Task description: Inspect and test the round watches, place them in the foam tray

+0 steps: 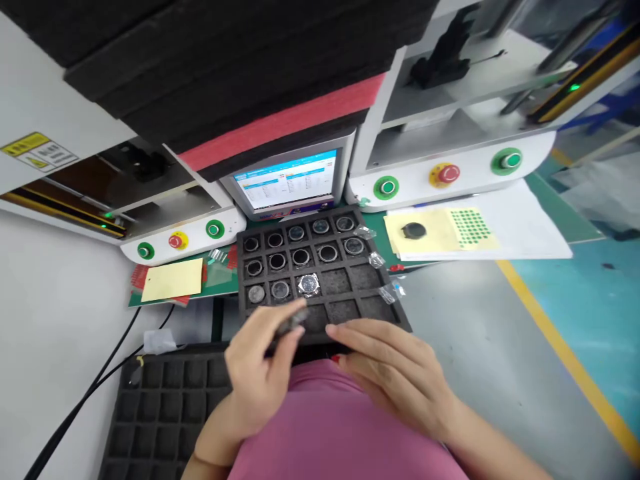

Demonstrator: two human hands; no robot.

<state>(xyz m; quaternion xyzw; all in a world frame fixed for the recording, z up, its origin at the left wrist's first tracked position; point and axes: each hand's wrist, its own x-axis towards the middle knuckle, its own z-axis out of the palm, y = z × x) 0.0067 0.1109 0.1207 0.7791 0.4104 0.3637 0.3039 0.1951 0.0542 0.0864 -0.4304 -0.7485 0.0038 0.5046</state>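
My left hand (257, 363) is closed, pinching a dark watch case (293, 323) between thumb and fingers over the tray's near edge. The fingers hide most of that case. Opposite it, my right hand (390, 367) has its fingers pressed together, tips by the tray's front edge. A small red bit (335, 359) shows at its lower fingertips; I cannot make out what it is. Beneath both hands lies a black foam tray (367, 275) with several round watch cases in its pockets. One silver watch case (309, 285) sits close to my left fingertips.
Clear plastic scraps (393, 291) lie along the tray's right side. Behind stands a monitor (287, 180), between two presses with green buttons (387, 187) and red stop buttons (447, 174). A yellow card (425, 230) bears another watch case (414, 231). An empty-pocketed foam tray (167, 400) is lower left.
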